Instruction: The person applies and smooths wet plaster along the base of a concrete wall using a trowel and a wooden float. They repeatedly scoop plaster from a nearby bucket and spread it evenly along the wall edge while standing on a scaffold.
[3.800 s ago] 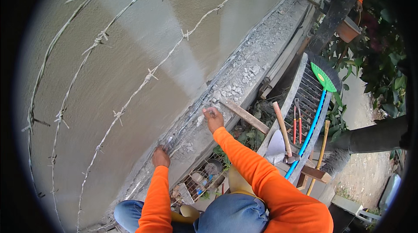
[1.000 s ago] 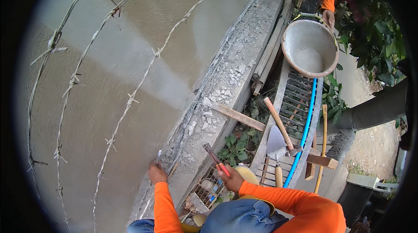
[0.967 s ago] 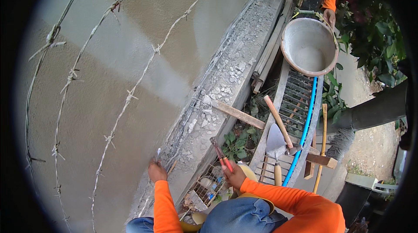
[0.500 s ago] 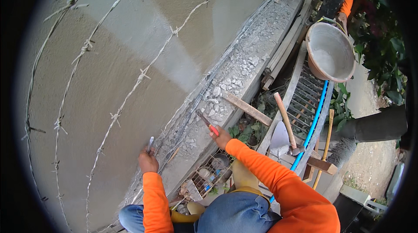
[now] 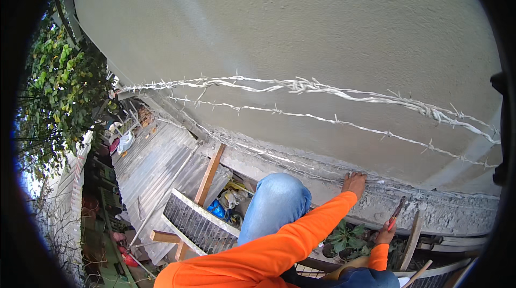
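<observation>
My left hand (image 5: 354,183) is low against the grey wall, its fingers bent at the broken concrete ledge (image 5: 457,210). A thin pale piece (image 5: 379,181) sticks out beside its fingertips; what the fingers close on is too small to make out. To the right and nearer me, my right hand (image 5: 385,234) grips red-handled pliers (image 5: 396,214), their dark jaws pointing up toward the ledge. Strands of barbed wire (image 5: 301,88) run across the plastered wall (image 5: 333,24) above both hands. More wire (image 5: 258,151) lies along the foot of the wall to the left.
My jeans-clad knee (image 5: 274,204) is beside the ledge. Below are a metal grating platform (image 5: 201,226), a wooden post (image 5: 210,175) and a corrugated roof (image 5: 145,159). Leafy plants (image 5: 344,237) grow under the ledge. A timber piece (image 5: 413,239) leans near my right hand.
The view has swung left, bringing the roof and trees into sight; the bucket and trowel are out of it. My left hand has reached left along the ledge. The pliers stay in my right hand.
</observation>
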Demonstrator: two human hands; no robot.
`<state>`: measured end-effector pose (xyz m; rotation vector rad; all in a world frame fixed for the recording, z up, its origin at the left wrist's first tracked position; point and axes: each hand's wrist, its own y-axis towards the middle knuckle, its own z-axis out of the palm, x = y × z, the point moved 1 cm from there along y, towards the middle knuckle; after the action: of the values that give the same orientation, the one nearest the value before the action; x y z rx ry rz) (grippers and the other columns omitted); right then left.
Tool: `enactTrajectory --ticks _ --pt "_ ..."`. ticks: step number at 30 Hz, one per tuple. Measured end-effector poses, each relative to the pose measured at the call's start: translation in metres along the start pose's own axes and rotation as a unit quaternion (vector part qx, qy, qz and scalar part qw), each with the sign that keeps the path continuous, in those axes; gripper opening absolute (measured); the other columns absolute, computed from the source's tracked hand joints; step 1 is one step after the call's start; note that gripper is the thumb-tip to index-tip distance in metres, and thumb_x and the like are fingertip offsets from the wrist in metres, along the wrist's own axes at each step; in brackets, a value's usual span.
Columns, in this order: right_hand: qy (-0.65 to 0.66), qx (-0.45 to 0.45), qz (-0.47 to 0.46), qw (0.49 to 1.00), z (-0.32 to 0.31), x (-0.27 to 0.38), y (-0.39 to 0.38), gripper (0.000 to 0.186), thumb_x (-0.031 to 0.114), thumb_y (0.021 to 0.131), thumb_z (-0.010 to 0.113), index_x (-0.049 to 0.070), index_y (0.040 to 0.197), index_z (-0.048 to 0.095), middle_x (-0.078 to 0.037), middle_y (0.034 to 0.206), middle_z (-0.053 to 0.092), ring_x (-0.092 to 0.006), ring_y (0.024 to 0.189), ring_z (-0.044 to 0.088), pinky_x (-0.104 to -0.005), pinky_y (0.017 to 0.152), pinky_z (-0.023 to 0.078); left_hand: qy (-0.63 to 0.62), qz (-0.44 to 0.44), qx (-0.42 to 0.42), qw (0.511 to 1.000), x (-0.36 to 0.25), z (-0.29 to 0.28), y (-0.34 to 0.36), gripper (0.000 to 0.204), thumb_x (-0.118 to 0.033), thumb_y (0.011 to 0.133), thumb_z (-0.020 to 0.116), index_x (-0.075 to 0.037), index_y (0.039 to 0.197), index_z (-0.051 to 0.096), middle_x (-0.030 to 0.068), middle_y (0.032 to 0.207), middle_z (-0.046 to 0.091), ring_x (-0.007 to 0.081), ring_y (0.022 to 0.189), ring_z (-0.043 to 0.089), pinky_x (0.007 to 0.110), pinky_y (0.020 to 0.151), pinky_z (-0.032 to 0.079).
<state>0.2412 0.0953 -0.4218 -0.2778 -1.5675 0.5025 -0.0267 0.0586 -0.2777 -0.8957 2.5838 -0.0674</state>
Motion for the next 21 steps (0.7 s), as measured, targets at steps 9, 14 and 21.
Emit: enactTrajectory --ticks 9,14,21 --pt "-0.081 0.028 -0.032 0.996 -0.021 -0.006 0.016 0.032 0.031 0.101 0.057 0.017 0.130 0.055 0.003 0.070 0.047 -0.0073 0.049 0.040 -0.0262 0.041 0.033 0.028 0.065 0.069 0.995 0.028 -0.003 -0.008 0.045 -0.011 0.089 0.056 -0.012 0.135 0.055 0.0109 0.148 0.047 0.0321 0.139 0.042 0.057 0.113 0.030" --pt "-0.081 0.056 -0.104 0.990 -0.013 0.009 -0.004 0.028 0.032 0.101 0.056 0.016 0.124 0.055 0.000 0.068 0.047 -0.0092 0.043 0.038 -0.0281 0.037 0.033 0.081 0.048 0.056 0.994 0.069 -0.008 -0.045 0.053 -0.011 0.092 0.053 -0.012 0.144 0.046 0.0108 0.154 0.040 0.0306 0.145 0.034 0.061 0.115 0.025" --pt "-0.121 0.031 -0.036 0.991 -0.003 0.014 -0.013 0.030 0.038 0.099 0.058 0.017 0.119 0.052 0.000 0.064 0.045 -0.0109 0.044 0.043 -0.0294 0.036 0.037 0.127 0.006 0.224 0.966 0.106 -0.023 -0.056 0.053 -0.006 0.092 0.053 -0.009 0.144 0.045 0.0110 0.148 0.048 0.0311 0.138 0.044 0.060 0.118 0.023"
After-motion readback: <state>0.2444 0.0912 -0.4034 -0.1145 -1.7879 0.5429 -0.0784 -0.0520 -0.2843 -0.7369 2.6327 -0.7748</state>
